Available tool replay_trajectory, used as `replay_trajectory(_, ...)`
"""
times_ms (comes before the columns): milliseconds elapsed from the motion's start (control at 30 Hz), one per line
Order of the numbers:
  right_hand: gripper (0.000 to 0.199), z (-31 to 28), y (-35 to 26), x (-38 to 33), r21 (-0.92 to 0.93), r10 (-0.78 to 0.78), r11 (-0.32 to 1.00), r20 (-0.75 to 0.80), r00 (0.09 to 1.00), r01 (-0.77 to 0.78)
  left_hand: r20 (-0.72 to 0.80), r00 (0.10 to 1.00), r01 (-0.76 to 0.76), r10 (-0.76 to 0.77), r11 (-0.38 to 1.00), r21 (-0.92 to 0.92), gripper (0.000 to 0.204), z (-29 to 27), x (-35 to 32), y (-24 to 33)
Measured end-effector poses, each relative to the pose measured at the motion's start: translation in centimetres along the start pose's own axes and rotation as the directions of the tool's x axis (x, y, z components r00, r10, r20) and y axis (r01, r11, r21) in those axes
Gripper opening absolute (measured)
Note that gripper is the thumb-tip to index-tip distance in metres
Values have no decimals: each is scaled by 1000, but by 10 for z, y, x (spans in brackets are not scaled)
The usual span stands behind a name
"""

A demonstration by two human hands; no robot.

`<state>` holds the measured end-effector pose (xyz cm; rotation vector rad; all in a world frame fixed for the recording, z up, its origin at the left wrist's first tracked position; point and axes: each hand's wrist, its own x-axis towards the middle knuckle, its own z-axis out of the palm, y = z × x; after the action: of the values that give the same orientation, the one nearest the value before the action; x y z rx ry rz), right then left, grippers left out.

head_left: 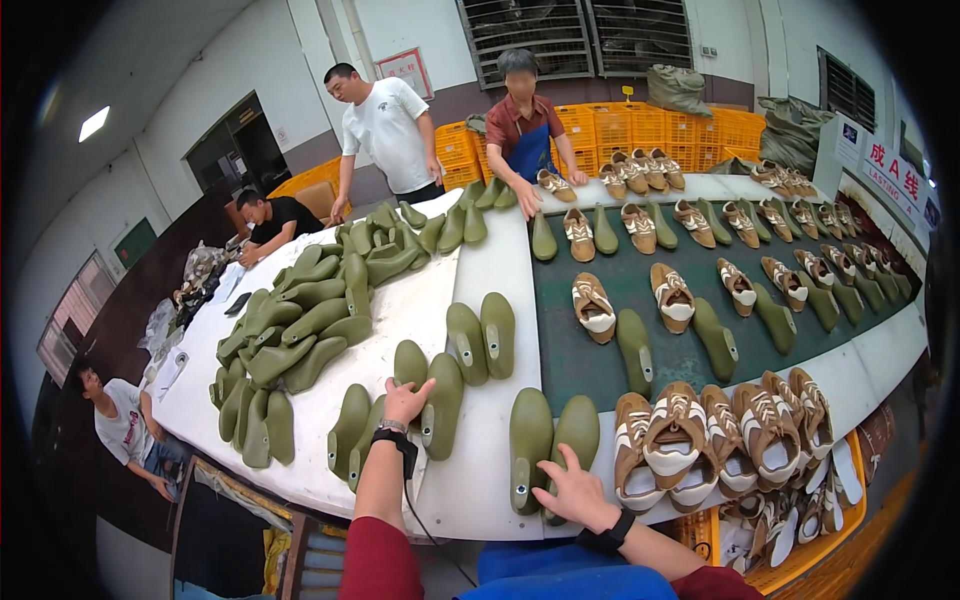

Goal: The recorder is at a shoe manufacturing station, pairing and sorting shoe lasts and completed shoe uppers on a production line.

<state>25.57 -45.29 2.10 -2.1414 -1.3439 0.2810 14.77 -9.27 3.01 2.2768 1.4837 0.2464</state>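
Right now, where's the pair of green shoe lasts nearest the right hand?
In the head view, the pair of green shoe lasts lies lower centre on the white table, under the right hand, just left of the brown-and-white shoes.
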Motion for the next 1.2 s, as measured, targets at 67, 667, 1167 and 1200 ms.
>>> replay_trajectory(67,44,-2,-1,0,0,0,1000,5,1000,0,11,999,-40,40,999,6,79,0,-13,-2)
replay_trajectory(667,48,-5,-7,5,-6,30,1000,30,999,-30,-309,858,-419,410,907,38,42,53,-186,35)
replay_trajectory(1167,44,-8,-8,0,-2,18,1000,5,1000,-18,-21,995,94,-93,938,335,94,-56,-98,-163)
replay_trajectory(1200,44,-8,-8,0,-1,14,1000,9,1000,-14,-39,998,46,-39,982,182,85,-59,-94,-168)
